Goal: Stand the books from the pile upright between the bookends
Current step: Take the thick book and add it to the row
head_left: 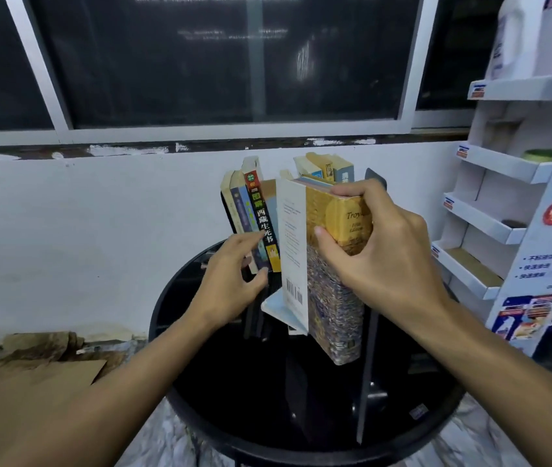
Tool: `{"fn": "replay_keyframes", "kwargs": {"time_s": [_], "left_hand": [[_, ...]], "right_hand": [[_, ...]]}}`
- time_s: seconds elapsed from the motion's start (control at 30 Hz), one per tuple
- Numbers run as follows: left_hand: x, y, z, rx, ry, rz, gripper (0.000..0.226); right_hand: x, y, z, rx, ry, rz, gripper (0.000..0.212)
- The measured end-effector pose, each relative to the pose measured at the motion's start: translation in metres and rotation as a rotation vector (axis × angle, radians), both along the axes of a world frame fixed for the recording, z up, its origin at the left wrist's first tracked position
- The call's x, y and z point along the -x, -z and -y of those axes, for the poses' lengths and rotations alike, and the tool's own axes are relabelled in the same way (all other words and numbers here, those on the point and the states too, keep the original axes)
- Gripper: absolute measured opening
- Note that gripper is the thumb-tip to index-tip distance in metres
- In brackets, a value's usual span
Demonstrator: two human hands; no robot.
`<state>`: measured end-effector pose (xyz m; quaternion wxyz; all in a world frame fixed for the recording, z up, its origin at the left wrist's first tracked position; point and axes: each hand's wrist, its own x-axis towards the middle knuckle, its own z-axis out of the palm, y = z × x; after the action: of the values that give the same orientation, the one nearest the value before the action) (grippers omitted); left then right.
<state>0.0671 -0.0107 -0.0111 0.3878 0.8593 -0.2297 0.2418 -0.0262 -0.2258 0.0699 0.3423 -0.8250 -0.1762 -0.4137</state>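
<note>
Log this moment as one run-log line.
right hand grips thick yellow book upright | left hand touches leaning books | surface: black round table

The thick book point(338, 264) is showing gold above a speckled blue-grey mosaic. The cover point(293, 237) beside it is showing white with a black barcode. One spine point(262, 224) is showing black, red-topped, with white characters. The table point(267, 416) is gleaming black.

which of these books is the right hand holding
The thick gold book marked "Troy", nearest the camera: the right hand curls round its top. The left hand only touches the leaning black-spined book with Chinese lettering.
</note>
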Motion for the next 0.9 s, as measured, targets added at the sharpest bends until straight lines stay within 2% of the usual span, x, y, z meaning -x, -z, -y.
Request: {"fn": "replay_keyframes", "kwargs": {"time_s": [0.2, 0.47, 0.7, 0.8, 0.9], "left_hand": [[-0.027, -0.038, 0.044, -0.195, 0.023, 0.056, 0.068], [-0.062, -0.080, 0.094, -0.348, 0.045, 0.126, 0.077], [-0.100, -0.106, 0.122, -0.466, -0.009, 0.110, 0.087], [-0.113, -0.113, 0.132, -0.503, -0.008, 0.101, 0.082], [-0.121, -0.117, 0.142, -0.518, 0.006, 0.129, 0.051]], "right_hand": [[-0.002, -0.001, 0.034, 0.031, 0.077, -0.021, 0.040], [-0.011, -0.001, 0.068, 0.051, 0.142, -0.024, 0.038], [-0.023, 0.002, 0.086, 0.065, 0.194, -0.061, 0.038], [-0.030, 0.003, 0.091, 0.064, 0.207, -0.067, 0.038], [-0.037, 0.003, 0.095, 0.075, 0.220, -0.070, 0.037]]}}
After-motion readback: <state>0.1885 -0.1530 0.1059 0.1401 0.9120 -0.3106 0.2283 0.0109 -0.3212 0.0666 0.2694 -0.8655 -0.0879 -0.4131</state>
